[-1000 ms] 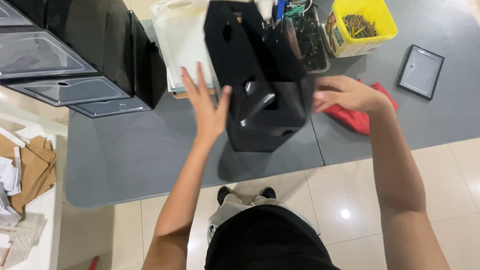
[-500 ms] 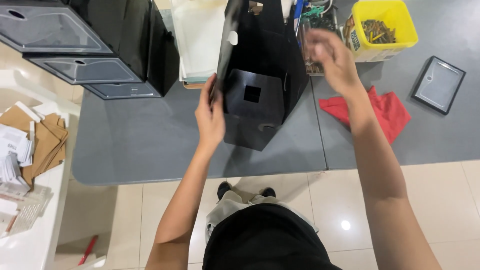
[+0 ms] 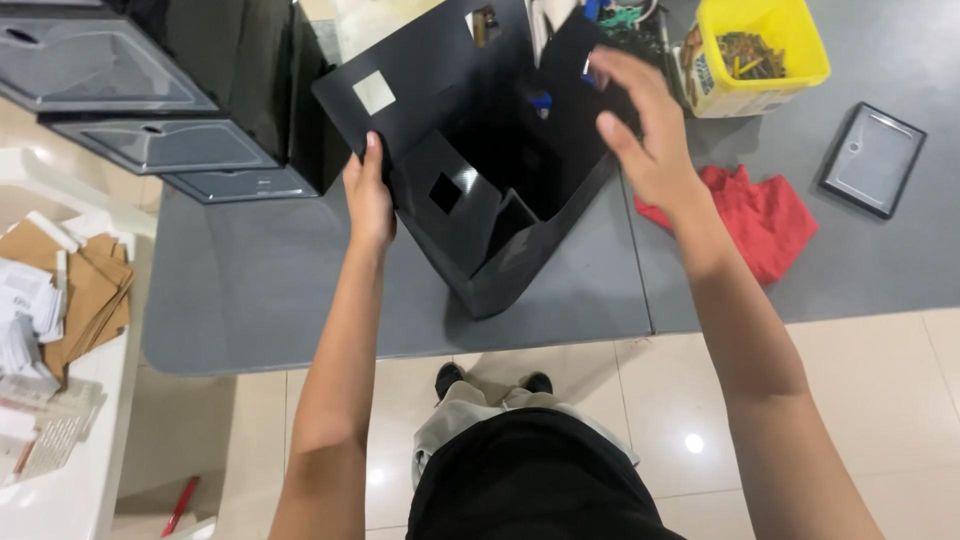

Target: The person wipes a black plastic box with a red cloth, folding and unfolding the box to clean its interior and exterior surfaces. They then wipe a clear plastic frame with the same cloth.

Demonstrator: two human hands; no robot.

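We hold the black box (image 3: 480, 190) with our left hand (image 3: 368, 200), whose grip is closed on the box's left panel, while the box leans tilted on the grey tabletop (image 3: 260, 290) with its open inside turned up toward us. Our right hand (image 3: 645, 130) hovers over the right side of the box with the fingers spread and loose, grasping nothing. To the right of the box lie a red cloth (image 3: 765, 220) and a yellow bin (image 3: 765, 50), and to its left stand dark stacked drawers (image 3: 150, 100).

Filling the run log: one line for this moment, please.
left hand: grips black box edge | right hand: open above box | gray table
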